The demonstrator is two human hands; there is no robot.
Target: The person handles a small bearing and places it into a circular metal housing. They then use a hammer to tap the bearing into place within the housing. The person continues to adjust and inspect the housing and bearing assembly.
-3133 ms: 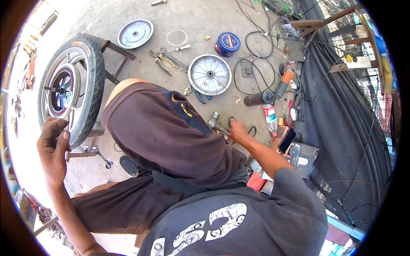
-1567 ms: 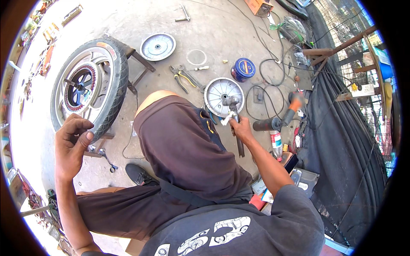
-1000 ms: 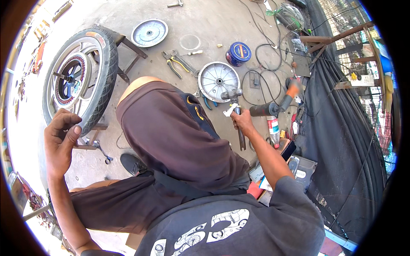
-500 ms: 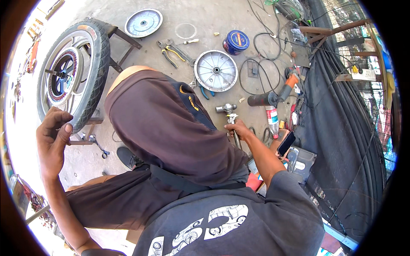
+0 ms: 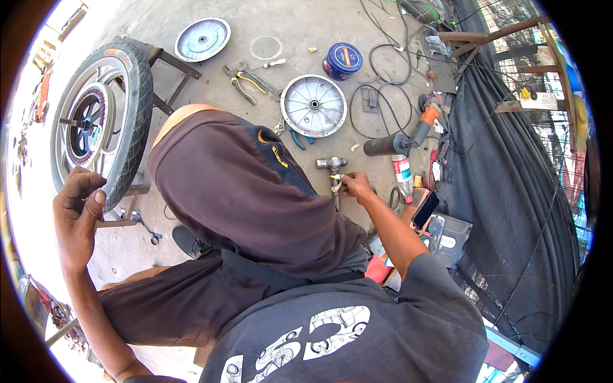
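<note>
My right hand reaches down to the concrete floor and closes on the handle of a small steel hammer, whose head lies just beyond my fingers. My left hand is raised at the left, fingers curled with the thumb against them, close beside a black motorcycle tyre on its wheel. I cannot see anything in that hand. My bent knee in brown shorts fills the middle and hides the floor between the hands.
A silver hub disc lies beyond the hammer, another disc farther back. Pliers, a blue tin, black cable, an orange-handled angle grinder, a spray can and a phone lie around. Black sheeting stands at the right.
My right hand lifted the hammer toward the silver hub disc, then brought it back down to the floor near my knee. My left hand stayed by the tyre.
</note>
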